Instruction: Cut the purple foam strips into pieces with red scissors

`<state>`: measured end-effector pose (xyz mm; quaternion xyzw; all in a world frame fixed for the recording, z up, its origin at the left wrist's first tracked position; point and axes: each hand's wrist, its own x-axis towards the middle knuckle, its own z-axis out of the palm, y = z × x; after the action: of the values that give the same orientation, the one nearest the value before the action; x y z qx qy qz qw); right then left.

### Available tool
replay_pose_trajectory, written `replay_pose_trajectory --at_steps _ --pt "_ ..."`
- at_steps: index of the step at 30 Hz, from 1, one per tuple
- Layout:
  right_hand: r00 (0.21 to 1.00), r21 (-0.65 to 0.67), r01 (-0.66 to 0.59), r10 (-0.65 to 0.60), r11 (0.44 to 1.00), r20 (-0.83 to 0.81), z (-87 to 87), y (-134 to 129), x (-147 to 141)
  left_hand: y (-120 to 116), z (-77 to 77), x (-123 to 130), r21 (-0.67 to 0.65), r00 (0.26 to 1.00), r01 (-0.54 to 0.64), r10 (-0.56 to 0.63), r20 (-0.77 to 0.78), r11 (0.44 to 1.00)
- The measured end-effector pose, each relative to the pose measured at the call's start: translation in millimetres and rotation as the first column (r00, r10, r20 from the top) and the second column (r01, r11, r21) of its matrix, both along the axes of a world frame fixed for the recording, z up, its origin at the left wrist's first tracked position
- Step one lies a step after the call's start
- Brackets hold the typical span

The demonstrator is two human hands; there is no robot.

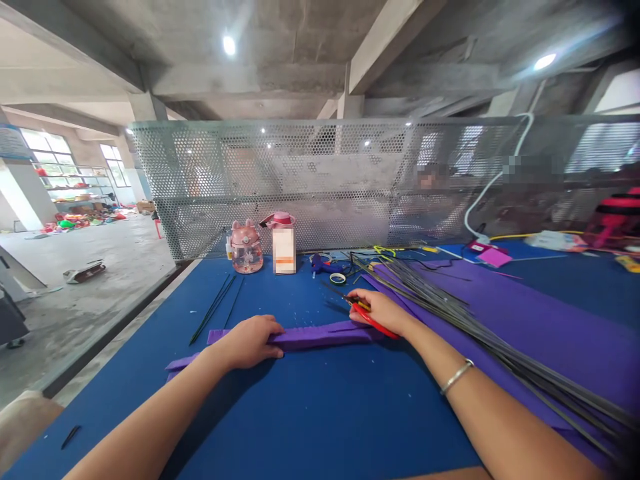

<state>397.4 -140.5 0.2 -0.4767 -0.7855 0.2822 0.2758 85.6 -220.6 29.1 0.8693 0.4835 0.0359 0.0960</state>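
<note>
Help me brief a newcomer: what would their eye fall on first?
Probably the red-handled scissors in the right hand, above the blue table, with the left hand on a purple strip. Next, the bundle of grey rods across the purple sheet at right, then the pink-topped bottle before the mesh screen.

Wide blue table (325,413), and it's busy! Folded purple strip (320,338) across the middle, slim dark stems (212,310) just beyond its left end, a short dark scrap (71,437) out near the left edge. Further back: ear-topped pink bottle (247,259), blue glue gun (326,267), tape roll (337,283). Over right, a broad purple sheet (510,320) under a bundle of grey stems (460,317)!
</note>
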Motion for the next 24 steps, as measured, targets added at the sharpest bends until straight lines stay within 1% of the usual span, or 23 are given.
replay_pose_trajectory --at_steps 4,8,11,13,16,18,20,24 --pt "0.999 -0.001 -0.021 0.021 1.0 0.049 2.8 -3.5 -1.8 -5.6 -2.2 9.3 0.075 0.998 0.053 -0.05 -0.036 0.996" --pt "0.998 -0.014 -0.021 0.022 1.0 0.065 4.8 -5.0 -2.3 -4.6 -0.3 21.4 0.131 0.996 0.046 -0.036 -0.08 0.99" --pt "0.997 -0.057 -0.03 0.034 0.998 0.065 6.5 -7.2 -2.6 -3.6 0.9 29.4 0.136 0.987 0.033 -0.011 -0.162 0.99" --pt "0.998 -0.093 -0.03 0.036 0.995 0.059 7.5 -9.0 -2.9 -6.8 0.5 34.3 0.16 0.976 -0.009 0.044 -0.215 0.987" --pt "0.998 -0.124 -0.041 0.047 0.991 0.045 8.5 -11.7 -4.3 -15.4 -0.5 40.8 0.213 0.953 -0.105 0.16 -0.258 0.971" --pt "0.998 -0.13 -0.048 0.054 0.99 0.044 8.8 -13.5 -6.4 -20.3 -0.5 43.8 0.207 0.943 -0.144 0.198 -0.268 0.968" --pt "0.997 -0.137 -0.048 0.056 0.989 0.055 8.5 -15.3 -9.5 -22.9 0.0 45.7 0.179 0.943 -0.143 0.189 -0.272 0.973" --pt "0.994 -0.1 -0.084 0.091 0.991 0.06 6.5 -17.4 -15.4 -22.3 1.1 46.0 0.154 0.961 -0.059 0.098 -0.258 0.986"
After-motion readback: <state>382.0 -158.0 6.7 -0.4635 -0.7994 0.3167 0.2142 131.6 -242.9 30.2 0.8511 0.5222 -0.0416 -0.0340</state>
